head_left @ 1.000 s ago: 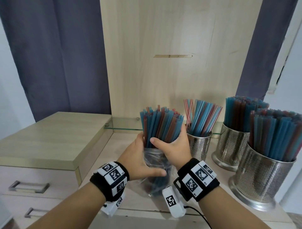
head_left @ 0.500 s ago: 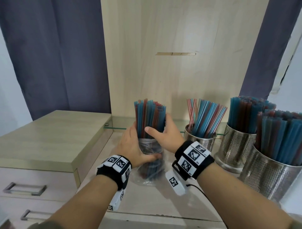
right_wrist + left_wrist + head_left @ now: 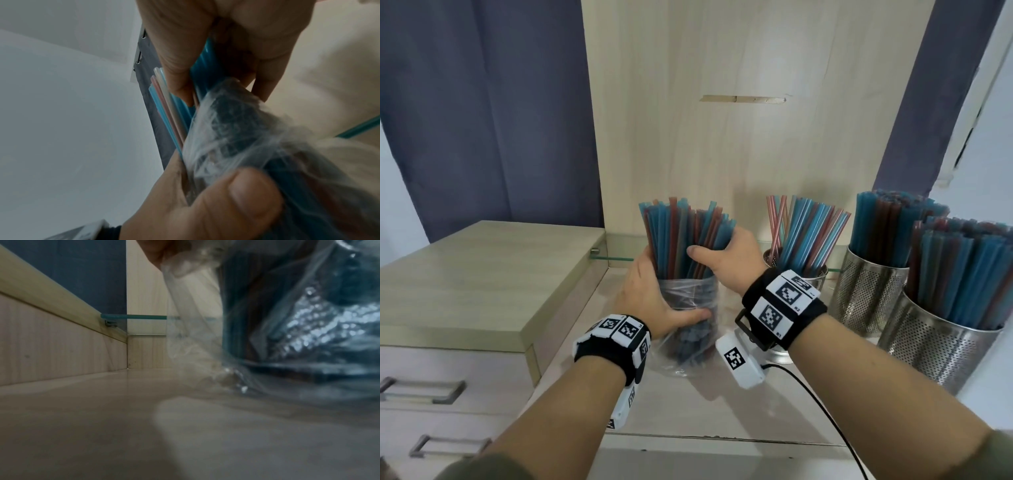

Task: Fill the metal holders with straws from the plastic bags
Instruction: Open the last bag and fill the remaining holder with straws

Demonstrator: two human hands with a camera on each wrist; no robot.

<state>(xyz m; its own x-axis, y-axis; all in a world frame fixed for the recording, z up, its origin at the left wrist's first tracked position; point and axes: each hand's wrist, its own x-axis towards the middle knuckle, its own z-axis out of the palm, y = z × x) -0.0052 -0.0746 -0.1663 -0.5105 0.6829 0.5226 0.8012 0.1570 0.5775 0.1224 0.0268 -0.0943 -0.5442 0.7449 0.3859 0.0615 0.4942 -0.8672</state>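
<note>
A bundle of blue and red straws point(image 3: 683, 236) stands upright in a clear plastic bag point(image 3: 690, 342) on the pale shelf top point(image 3: 705, 407). My left hand point(image 3: 654, 301) grips the bag point(image 3: 298, 321) around its lower half. My right hand point(image 3: 726, 260) wraps round the bare straws point(image 3: 205, 78) above the bag's mouth point(image 3: 236, 129). Three perforated metal holders stand to the right: a small one point(image 3: 811, 277) partly behind my right wrist, a middle one point(image 3: 866, 294) and a near one point(image 3: 941, 342). All three hold straws.
A raised wooden cabinet top point(image 3: 482, 274) with drawers point(image 3: 424, 390) lies to the left. A wooden back panel point(image 3: 739, 120) and dark curtains point(image 3: 482, 120) stand behind. A black cable point(image 3: 822, 407) trails from my right wrist across the shelf.
The bagged bundle has moved a little away from me and stands more upright. Both hands keep their hold, and more of the straws' length shows above the bag.
</note>
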